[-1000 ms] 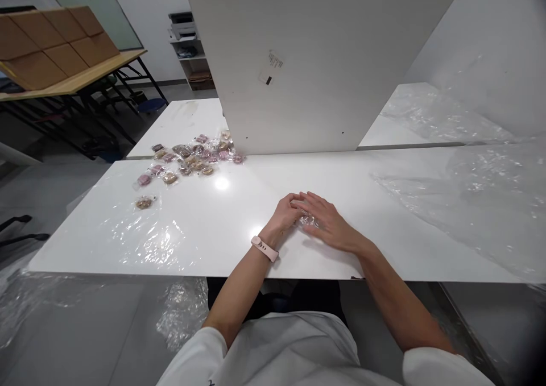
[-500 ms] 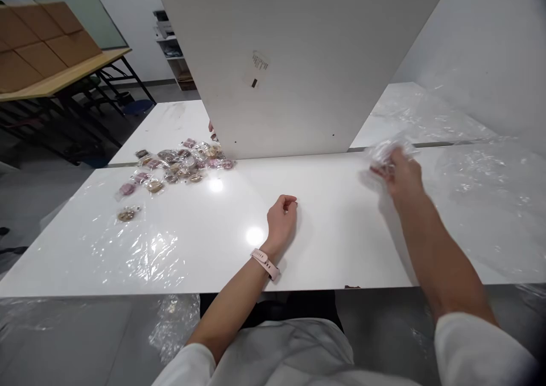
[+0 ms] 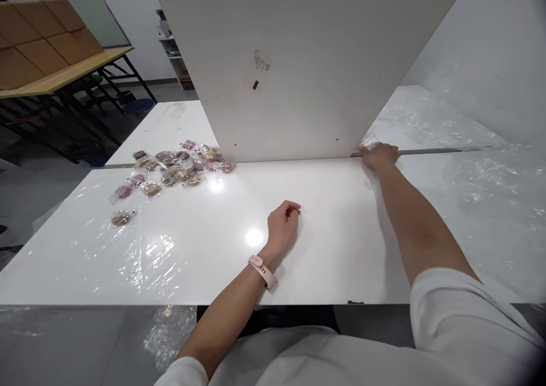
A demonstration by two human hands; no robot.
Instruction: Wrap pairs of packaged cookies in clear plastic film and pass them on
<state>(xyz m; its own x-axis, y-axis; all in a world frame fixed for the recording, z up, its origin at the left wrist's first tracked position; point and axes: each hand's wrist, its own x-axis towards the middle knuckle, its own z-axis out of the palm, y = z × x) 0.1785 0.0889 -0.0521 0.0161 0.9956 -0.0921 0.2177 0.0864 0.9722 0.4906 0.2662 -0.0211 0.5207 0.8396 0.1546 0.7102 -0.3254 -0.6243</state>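
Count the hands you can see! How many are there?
2. The left hand rests loosely curled on the white table; the right hand is by the lower right corner of the white partition. Others could be hidden behind it.

Head-worn view, facing forward and down, over white table (image 3: 333, 238), hands (image 3: 282, 228) near

our passage over the worktop (image 3: 328, 232) running between left hand (image 3: 282, 228) and right hand (image 3: 380, 155), upright panel (image 3: 298, 62) blocking us ahead, wrapped packets (image 3: 183, 169) crowding our left
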